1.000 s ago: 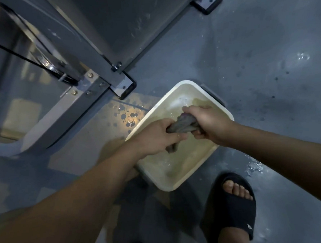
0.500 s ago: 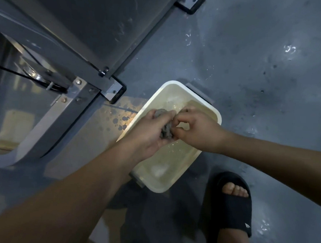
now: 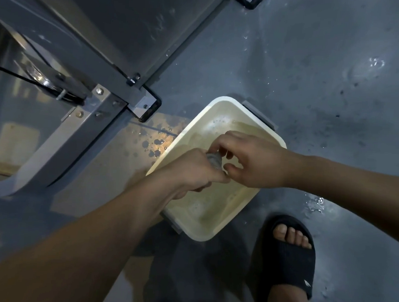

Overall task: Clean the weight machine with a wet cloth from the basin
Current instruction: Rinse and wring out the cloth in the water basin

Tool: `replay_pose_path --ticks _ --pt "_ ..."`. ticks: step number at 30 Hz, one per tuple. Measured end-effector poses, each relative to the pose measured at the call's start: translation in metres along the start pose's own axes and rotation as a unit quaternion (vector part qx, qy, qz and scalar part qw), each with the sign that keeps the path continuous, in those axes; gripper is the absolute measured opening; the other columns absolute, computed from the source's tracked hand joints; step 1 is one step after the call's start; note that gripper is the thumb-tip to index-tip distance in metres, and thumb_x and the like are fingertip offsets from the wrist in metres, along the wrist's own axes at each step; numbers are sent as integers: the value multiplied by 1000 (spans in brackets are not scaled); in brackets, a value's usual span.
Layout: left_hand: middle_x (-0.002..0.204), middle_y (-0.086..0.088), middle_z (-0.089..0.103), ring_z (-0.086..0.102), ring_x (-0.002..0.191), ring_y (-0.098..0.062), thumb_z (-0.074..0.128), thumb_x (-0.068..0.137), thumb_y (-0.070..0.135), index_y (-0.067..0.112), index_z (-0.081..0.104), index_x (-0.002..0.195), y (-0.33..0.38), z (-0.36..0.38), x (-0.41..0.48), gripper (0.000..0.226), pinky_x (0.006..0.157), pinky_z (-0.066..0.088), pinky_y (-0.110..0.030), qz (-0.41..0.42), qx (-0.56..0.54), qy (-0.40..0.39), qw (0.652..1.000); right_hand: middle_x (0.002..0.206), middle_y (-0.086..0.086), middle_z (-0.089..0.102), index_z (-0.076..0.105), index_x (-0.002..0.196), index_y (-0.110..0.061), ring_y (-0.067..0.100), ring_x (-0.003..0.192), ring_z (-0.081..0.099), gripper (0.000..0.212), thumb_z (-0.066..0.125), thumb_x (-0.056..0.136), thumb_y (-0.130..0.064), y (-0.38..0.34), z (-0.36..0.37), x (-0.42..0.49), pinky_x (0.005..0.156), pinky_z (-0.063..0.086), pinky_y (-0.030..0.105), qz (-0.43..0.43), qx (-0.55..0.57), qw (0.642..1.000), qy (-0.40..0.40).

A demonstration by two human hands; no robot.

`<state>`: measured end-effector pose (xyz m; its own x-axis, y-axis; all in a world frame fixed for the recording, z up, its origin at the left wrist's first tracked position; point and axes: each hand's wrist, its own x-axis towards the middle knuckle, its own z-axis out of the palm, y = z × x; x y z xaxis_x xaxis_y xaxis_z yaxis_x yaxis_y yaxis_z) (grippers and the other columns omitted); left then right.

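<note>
A cream rectangular basin (image 3: pixel 224 104) with cloudy water stands on the grey floor. Over it my left hand (image 3: pixel 192 171) grips a small bunched grey wet cloth (image 3: pixel 214 160), most of it hidden in the fist. My right hand (image 3: pixel 251 160) meets it from the right, thumb and fingers curled at the cloth's exposed end; whether they pinch it is unclear. The weight machine's grey steel frame (image 3: pixel 88 52) rises at the upper left, with a bolted foot (image 3: pixel 147 106) close to the basin's far left corner.
A cable pulley (image 3: pixel 39 76) and a pale bracket (image 3: pixel 63 130) sit in the machine's base at left. My foot in a black slide sandal (image 3: pixel 288 254) stands just right of the basin's near end. Water drops and puddles mark the floor (image 3: pixel 335 100).
The cloth went from stretched between both hands to bunched in my left fist. My right hand let go of its firm grip and now curls at the cloth's end.
</note>
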<state>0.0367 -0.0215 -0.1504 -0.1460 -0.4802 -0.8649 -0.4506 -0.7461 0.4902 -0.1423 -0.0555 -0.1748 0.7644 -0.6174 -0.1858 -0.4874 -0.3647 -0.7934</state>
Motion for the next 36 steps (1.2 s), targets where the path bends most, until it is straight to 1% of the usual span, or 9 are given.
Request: replay_pose_path --ticks 3,11,15,19,24,29,31,33,36 --pt "59 1 35 34 46 -13 66 84 2 19 45 67 -1 5 -1 32 46 24 -24 -3 28 7 1000 107 -6 54 58 124 -19 12 94 56 39 62 85 -16 1 2 -2 83 52 33 -12 -19 1000 -12" --pt "62 -5 43 46 56 -23 54 86 5 19 44 66 -8 4 -4 26 48 29 -25 -30 88 53 994 104 2 59 63 115 -11 23 88 61 28 66 88 -19 -3 7 1 73 54 44 -91 -75 993 -7" --pt "66 -4 53 51 51 -14 71 83 4 10 62 86 -10 -2 -7 11 48 39 -25 5 44 24 999 96 6 57 62 106 -12 28 79 57 20 53 98 -28 -1 -1 9 61 51 43 -146 -164 976 2" --pt "96 -10 68 73 81 -17 82 81 -3 4 61 116 -6 -13 -8 42 71 60 -26 -10 -171 -42 984 94 5 57 59 98 -12 29 78 57 21 48 102 -29 9 -15 4 57 49 39 -153 -226 962 2" --pt "74 3 57 54 56 -12 81 85 16 15 60 107 -4 -17 -10 30 46 38 -25 -8 -84 -44 995 104 6 61 61 107 -7 29 85 61 14 53 98 -13 7 -10 -2 64 50 38 -123 -181 974 57" --pt "62 1 40 37 48 -9 67 85 0 18 49 79 4 -6 -9 27 44 22 -24 -7 -63 -38 997 110 13 54 37 149 -4 29 85 58 73 63 81 -4 0 13 7 64 55 44 -57 -161 985 28" --pt "61 -1 40 37 46 -11 67 83 -1 17 48 75 3 -6 -9 26 44 25 -23 -10 -26 -17 999 96 14 53 56 122 1 28 76 54 44 66 79 -7 3 18 15 61 54 45 -49 -197 979 32" --pt "62 -1 42 39 46 -13 70 81 5 16 50 73 3 -6 -8 24 46 30 -24 0 61 23 998 71 6 41 53 78 -10 28 66 49 8 49 79 -18 2 18 22 52 50 44 -53 -243 969 16" --pt "65 0 50 48 53 -16 72 79 12 14 54 74 4 -1 -9 19 50 36 -26 15 172 58 983 65 -1 30 49 64 -16 21 50 39 16 44 73 -28 -1 13 25 41 31 28 -42 -244 968 -32"
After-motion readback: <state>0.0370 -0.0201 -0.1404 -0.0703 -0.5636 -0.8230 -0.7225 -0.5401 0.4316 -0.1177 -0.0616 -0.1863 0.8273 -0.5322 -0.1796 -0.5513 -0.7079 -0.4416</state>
